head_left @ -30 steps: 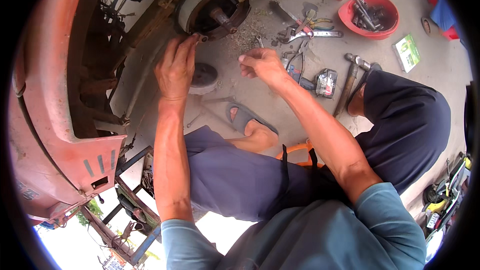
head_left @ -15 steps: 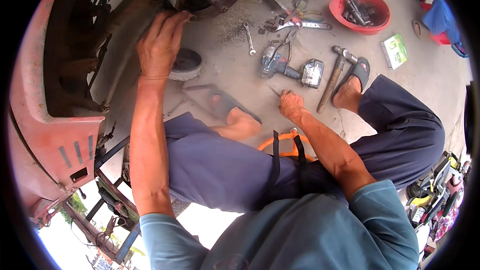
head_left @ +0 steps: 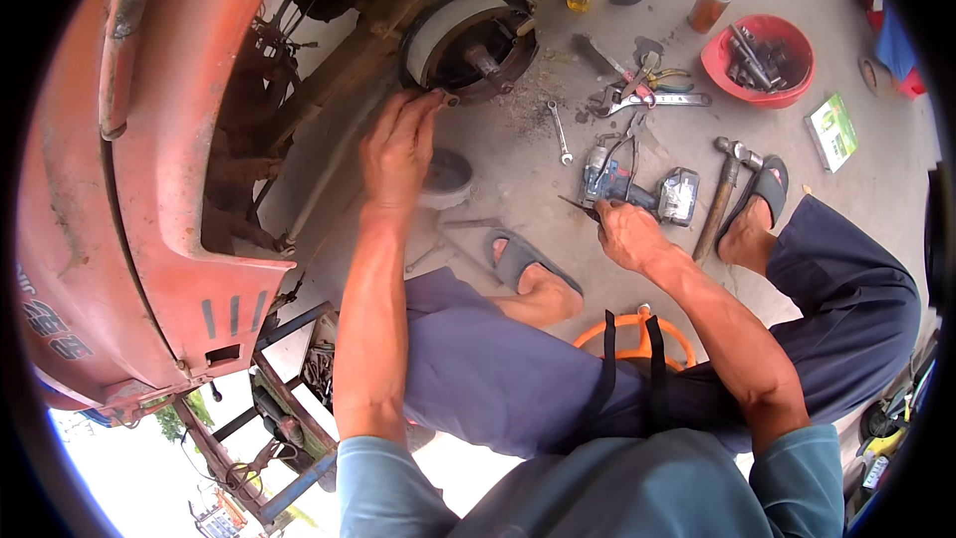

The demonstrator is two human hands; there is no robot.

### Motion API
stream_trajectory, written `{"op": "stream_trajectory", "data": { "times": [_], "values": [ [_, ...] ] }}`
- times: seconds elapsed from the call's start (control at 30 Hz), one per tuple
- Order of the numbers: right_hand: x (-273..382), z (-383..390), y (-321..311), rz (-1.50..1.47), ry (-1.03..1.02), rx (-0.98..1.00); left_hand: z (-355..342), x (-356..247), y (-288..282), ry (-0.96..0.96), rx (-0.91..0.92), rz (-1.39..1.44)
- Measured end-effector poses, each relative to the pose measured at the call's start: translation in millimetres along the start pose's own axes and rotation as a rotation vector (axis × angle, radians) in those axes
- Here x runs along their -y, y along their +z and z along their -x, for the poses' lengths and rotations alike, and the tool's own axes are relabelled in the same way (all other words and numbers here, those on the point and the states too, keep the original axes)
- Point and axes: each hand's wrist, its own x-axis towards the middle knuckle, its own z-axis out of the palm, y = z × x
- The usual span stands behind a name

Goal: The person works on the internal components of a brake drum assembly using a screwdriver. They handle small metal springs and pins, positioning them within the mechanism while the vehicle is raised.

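Drawn back from near the wheel over the last second, the right hand (head_left: pixel 634 236) is now just beside a blue power drill (head_left: pixel 607 179) on the concrete floor (head_left: pixel 523 201). Its grip is closed on a thin dark tool (head_left: pixel 575 205) that points up and left. Upper left, the left hand (head_left: pixel 395 154) reaches to the lower edge of a round wheel assembly (head_left: pixel 448 25); its grip is narrow, fingertips pinching a small round part (head_left: pixel 451 99). Whether that part is loose or still attached cannot be told.

If it is loose, a relaxed pinch could drop it into the grit (head_left: pixel 543 75) below, where dirt might cling to it. Fingers so close to the assembly could be nipped or scraped if something there shifted. On the right, a careless sweep could catch the tool's tip on the drill or on the pliers (head_left: pixel 633 144) lying against it. Beside the hammer (head_left: pixel 717 204), a foot in an open sandal (head_left: pixel 762 189) has little protection should anything heavy fall.
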Motion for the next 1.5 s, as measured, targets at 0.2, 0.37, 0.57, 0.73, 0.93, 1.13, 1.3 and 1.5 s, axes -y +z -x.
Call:
{"op": "stream_trajectory", "data": {
  "times": [0.2, 0.37, 0.57, 0.73, 0.93, 1.13, 1.3, 1.5],
  "values": [
    [86.2, 29.3, -159.8, -0.408, -0.248, -0.335, -2.4, 1.2, 2.1, 0.008, -0.001, 0.027],
    [98.7, 17.4, -170.5, -0.257, -0.439, -0.624, -3.3, -5.1, 2.8, -0.059, 0.024, 0.046],
    [116.1, 1.0, -157.9, -0.073, -0.515, -0.675, -2.6, -3.9, 1.5, -0.058, 0.016, 0.06],
    [122.5, -1.3, -160.1, -0.019, -0.511, -0.7, -2.3, -1.4, 2.2, -0.054, -0.002, 0.083],
    [132.1, -4.1, -172.3, 0.041, -0.516, -0.709, -1.7, -0.1, 3.8, -0.048, -0.023, 0.096],
    [139.4, -14.3, -198.0, 0.127, -0.584, -0.639, -5.5, -6.2, -0.8, -0.029, -0.008, 0.053],
    [148.4, -19.1, -218.6, 0.093, -0.685, -0.57, -4.3, -6.9, -0.7, -0.037, -0.004, 0.053],
    [173.0, -18.4, -241.7, -0.002, -0.593, -0.377, 2.5, -6.8, 0.7, -0.133, 0.046, 0.014]
  ]
}}
